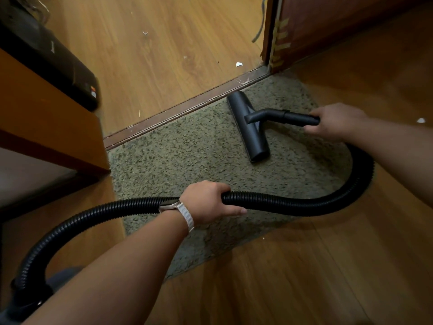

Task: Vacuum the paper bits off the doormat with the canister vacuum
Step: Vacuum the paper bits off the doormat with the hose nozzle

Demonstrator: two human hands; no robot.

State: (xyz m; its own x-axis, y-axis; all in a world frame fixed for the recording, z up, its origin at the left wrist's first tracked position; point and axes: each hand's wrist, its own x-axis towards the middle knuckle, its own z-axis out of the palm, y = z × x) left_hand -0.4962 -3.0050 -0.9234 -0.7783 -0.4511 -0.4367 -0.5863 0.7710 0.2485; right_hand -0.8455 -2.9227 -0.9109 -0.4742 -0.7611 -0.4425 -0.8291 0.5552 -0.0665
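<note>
A shaggy grey-green doormat (182, 158) lies on the wooden floor against a door threshold. The black floor nozzle (246, 127) of the vacuum rests flat on the mat's far right part. My right hand (332, 119) grips the black wand tube (297, 117) just behind the nozzle. A ribbed black hose (304, 205) loops from that hand across the mat's near side. My left hand (210, 202), with a watch on its wrist, is closed around the hose over the mat's near edge. The hose ends at the canister (25, 299) at the bottom left, mostly hidden by my arm.
White paper bits lie off the mat: one (239, 64) beyond the threshold (187, 106), one (421, 120) on the floor at the far right. A wooden cabinet (46, 127) stands at the left with a black device (58, 64) behind it. A door frame (274, 36) rises at the mat's far corner.
</note>
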